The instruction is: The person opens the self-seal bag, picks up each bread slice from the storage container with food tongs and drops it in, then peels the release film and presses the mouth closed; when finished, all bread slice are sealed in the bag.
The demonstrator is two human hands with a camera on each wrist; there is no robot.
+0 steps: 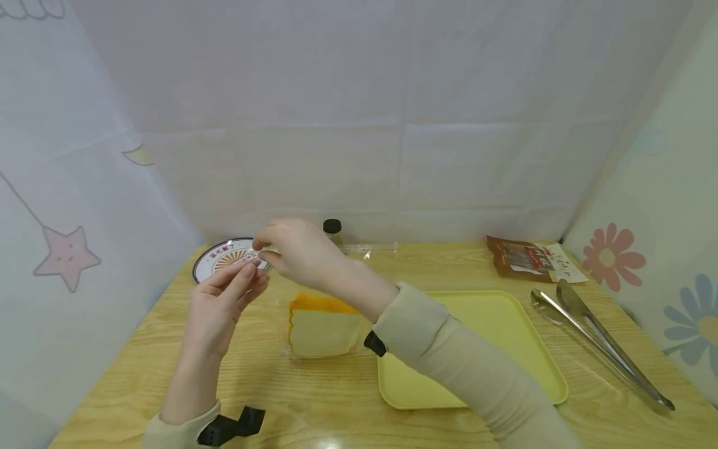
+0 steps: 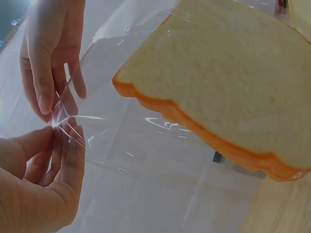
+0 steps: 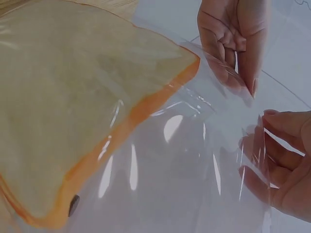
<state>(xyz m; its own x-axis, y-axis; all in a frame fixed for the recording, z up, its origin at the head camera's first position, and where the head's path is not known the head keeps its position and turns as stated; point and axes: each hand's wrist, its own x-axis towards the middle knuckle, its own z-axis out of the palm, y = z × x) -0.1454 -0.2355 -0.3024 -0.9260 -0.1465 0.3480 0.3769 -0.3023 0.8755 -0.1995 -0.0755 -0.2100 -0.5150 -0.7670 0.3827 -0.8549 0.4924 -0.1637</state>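
A pale bread slice [image 1: 325, 335] with a wavy orange crust sits inside a clear plastic bag [image 2: 129, 141]. The bag's glossy film puckers tightly at one edge.

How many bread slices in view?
1 visible: the bread slice inside the clear bag, left of the yellow tray. Any behind or beneath it would be hidden.

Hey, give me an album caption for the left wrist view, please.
The left hand and the right hand meet at the edge of a clear bag, a bread slice inside.
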